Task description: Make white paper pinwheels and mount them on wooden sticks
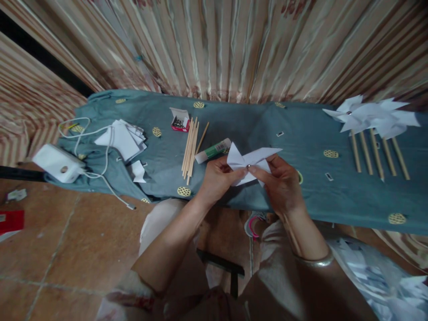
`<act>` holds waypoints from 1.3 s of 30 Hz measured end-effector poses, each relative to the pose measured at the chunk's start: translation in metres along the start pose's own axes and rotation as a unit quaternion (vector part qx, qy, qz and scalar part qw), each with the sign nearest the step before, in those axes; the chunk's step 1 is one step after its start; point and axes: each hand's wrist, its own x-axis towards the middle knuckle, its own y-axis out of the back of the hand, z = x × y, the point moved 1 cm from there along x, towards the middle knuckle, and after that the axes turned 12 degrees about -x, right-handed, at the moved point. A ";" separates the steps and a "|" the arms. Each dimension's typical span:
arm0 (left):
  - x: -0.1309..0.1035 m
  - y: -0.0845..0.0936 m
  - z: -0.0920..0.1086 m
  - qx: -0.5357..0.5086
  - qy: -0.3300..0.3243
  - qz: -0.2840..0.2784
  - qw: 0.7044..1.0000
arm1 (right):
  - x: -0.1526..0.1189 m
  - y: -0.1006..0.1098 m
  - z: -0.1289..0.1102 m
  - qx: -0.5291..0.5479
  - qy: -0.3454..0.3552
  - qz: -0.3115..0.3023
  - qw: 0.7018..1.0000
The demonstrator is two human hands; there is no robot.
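White folded-paper pinwheel (245,158) sits pinched between left hand (216,179) and right hand (285,185) above the teal cloth-covered table (247,120); stick-mounted white pinwheels (377,117) look done to its right, bare wooden sticks (190,149) remain to its left.

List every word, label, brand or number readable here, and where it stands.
No text can be read.
Green-and-white cylindrical tube: barcode visible, print too blurred.
Small red-and-white cardboard box: any print too small.
Small black-and-white rectangular mark on the blue-green patterned cloth: illegible.
Flat red item on the floor: pale patch, illegible.
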 end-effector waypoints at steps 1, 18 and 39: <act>0.000 0.000 0.000 -0.003 0.002 0.003 1.000 | 0.000 -0.001 0.000 0.001 0.000 -0.001 1.000; 0.000 0.008 -0.002 -0.003 -0.005 -0.009 1.000 | 0.006 -0.008 0.000 0.002 -0.024 0.005 1.000; -0.004 0.013 0.005 0.027 0.013 0.001 1.000 | 0.008 -0.008 0.004 -0.030 -0.020 -0.004 0.999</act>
